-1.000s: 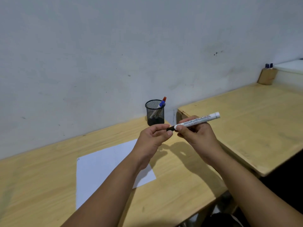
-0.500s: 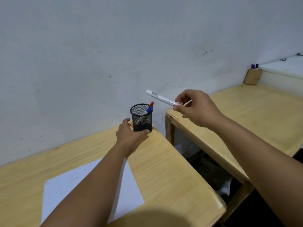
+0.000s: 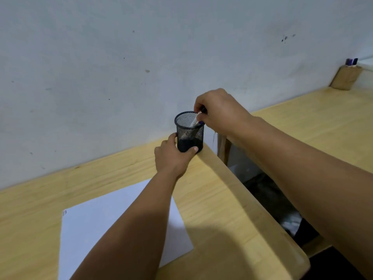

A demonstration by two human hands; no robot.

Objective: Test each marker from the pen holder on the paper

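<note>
left hand [image 3: 171,156]: fingers wrapped round black mesh pen holder [image 3: 189,131], far right desk [image 3: 222,209] corner | right hand [image 3: 219,111]: fingertips pinching marker [image 3: 195,122] at holder rim | paper [image 3: 96,229]: near left

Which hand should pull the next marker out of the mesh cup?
Right. The right hand is already at the pen holder's rim, fingers on a marker, while the left hand grips the holder's base, steadying it.
</note>
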